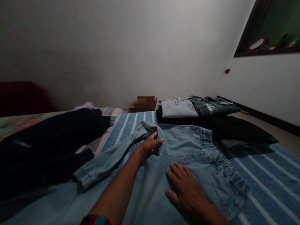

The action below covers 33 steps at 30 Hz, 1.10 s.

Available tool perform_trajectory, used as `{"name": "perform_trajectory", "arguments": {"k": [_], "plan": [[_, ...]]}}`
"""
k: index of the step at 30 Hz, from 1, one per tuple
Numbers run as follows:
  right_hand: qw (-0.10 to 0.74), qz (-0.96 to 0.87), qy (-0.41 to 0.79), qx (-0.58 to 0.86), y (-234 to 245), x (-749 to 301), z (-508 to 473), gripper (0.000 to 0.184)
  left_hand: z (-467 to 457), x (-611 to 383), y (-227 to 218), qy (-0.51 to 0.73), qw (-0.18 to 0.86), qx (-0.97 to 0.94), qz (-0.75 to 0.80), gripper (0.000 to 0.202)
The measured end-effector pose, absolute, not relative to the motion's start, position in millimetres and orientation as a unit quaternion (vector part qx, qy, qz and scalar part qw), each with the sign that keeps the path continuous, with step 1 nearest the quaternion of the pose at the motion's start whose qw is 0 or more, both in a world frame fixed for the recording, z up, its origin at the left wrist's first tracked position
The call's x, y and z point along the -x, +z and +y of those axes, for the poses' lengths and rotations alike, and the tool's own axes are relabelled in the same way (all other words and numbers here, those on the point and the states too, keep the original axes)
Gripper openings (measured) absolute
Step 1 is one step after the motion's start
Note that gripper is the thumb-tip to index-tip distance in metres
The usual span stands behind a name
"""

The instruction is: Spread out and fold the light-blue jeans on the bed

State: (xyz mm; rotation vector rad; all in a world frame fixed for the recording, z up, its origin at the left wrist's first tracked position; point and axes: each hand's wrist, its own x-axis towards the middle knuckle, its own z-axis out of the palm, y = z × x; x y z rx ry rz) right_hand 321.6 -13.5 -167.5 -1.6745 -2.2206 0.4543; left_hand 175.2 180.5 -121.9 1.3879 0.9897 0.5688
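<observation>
Fingers (178,172) atop pale jeans (157,181), right hand (187,189) flat, left hand (149,145) at fold

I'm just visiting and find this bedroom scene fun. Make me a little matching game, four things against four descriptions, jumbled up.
Things
1. Jeans
2. Cardboard box
3. Grey folded garment
4. Right hand

Descriptions
A. Open at the top, near the foot of the wall
B. Palm down
C. Light blue, with a gathered waistband
D. On the pile, beside a dark green garment

Right pairs: 1-C, 2-A, 3-D, 4-B
</observation>
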Motion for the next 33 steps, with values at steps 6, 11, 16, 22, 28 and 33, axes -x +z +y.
{"name": "perform_trajectory", "arguments": {"k": [6, 11, 16, 22, 28, 33], "plan": [[0.178, -0.78, 0.156, 0.58, -164.3, -317.1, -10.5, 0.052, 168.8, -176.6, -121.2, 0.174, 0.588, -0.654, 0.443, 0.069], [0.261, -0.727, 0.073, 0.631, -150.3, -348.9, 6.2, 0.03, 171.5, -177.0, -128.8, 0.232, 0.572, -0.656, 0.434, 0.076], [0.126, -0.52, -0.027, 0.845, -120.6, -414.4, 24.0, 0.026, 173.9, -176.4, -126.5, 0.228, 0.533, -0.697, 0.423, 0.07], [0.076, -0.428, 0.008, 0.9, -121.8, -451.3, 22.2, 0.034, 177.2, -174.4, -125.9, 0.223, 0.427, -0.783, 0.393, 0.078], [0.074, -0.395, 0.044, 0.914, -132.4, -464.6, 21.1, 0.044, 183.7, -168.0, -130.5, 0.187, 0.436, -0.79, 0.388, 0.08], [0.079, -0.418, 0.033, 0.904, -123.2, -458.1, 23.1, 0.025, 179.9, -167.5, -121.1, 0.163, 0.439, -0.794, 0.388, 0.089]]}}
